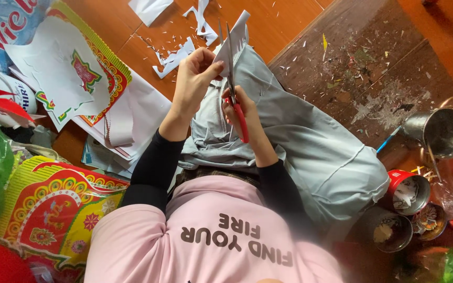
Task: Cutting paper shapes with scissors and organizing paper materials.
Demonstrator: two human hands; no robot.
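My left hand (194,79) pinches a piece of white paper (238,32) at its lower edge. My right hand (243,114) grips red-handled scissors (232,78), whose open blades point away from me and lie against the paper. Both hands work above my lap, which is covered by grey-blue trousers (310,141). I wear a pink shirt with black sleeves.
White paper scraps (176,56) litter the orange floor ahead. Printed red, yellow and green paper sheets (87,73) are stacked at left, with another patterned sheet (53,207) near my left side. Metal tins (439,131) and a red can (407,191) stand at right on a worn dark mat.
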